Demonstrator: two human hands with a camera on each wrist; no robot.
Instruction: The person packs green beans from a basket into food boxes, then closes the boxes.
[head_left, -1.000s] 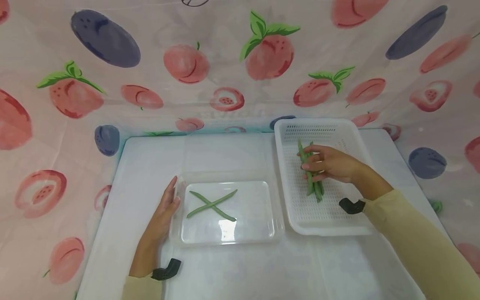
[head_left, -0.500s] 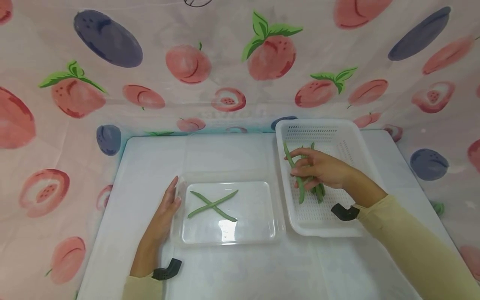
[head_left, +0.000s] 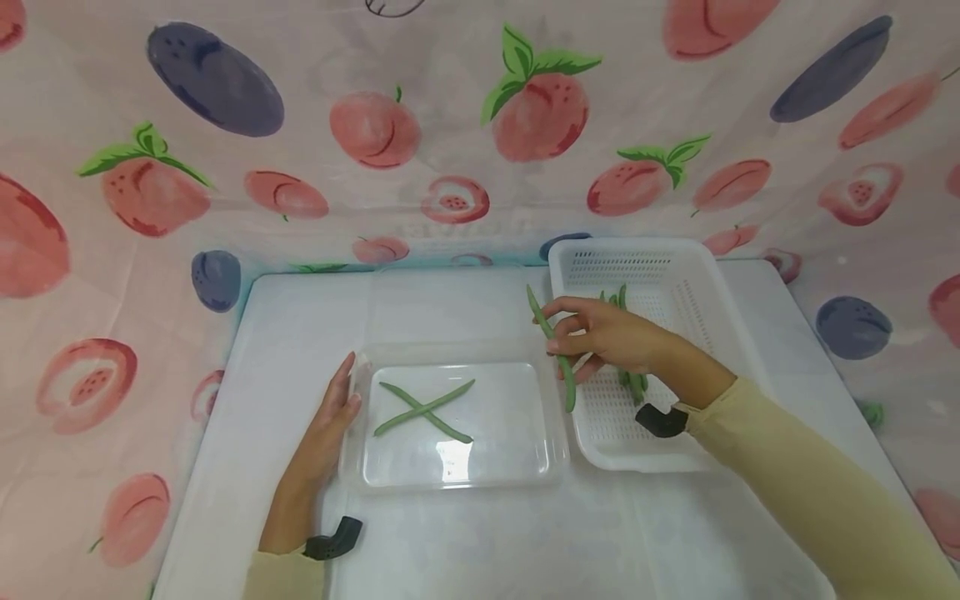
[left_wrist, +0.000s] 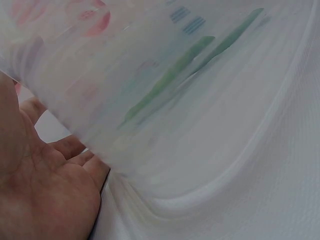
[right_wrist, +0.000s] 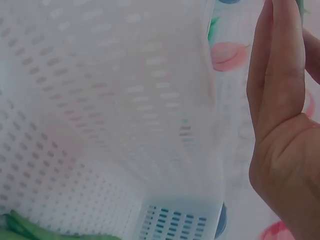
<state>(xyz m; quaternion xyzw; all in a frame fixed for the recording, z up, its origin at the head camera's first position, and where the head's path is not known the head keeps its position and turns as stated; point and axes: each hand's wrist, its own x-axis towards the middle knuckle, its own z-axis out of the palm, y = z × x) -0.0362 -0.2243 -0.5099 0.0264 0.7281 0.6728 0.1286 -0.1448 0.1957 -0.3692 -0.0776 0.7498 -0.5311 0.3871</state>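
Between the thumb and fingers of my right hand (head_left: 600,335) is a single green bean (head_left: 566,377), pinched over the left rim of the white perforated basket (head_left: 592,450). More green beans (head_left: 636,385) lie in that basket, partly covered by the hand. To the left stands a clear plastic container (head_left: 495,458), where two green beans (head_left: 453,430) lie crossed. My left hand (head_left: 322,433) rests against the container's left side with its fingers extended. In the left wrist view, that palm (left_wrist: 50,185) is beside the cloudy container wall (left_wrist: 210,135), and the beans show through it.
A white table (head_left: 450,550) carries both the container and the basket, which stand side by side. Behind and around the table hangs a fruit-printed cloth (head_left: 285,67). Each sleeve end bears a black wrist piece (head_left: 333,539).
My right hand has lifted one green bean from the pile and carried it left to the basket's rim. The left hand stays at the container.
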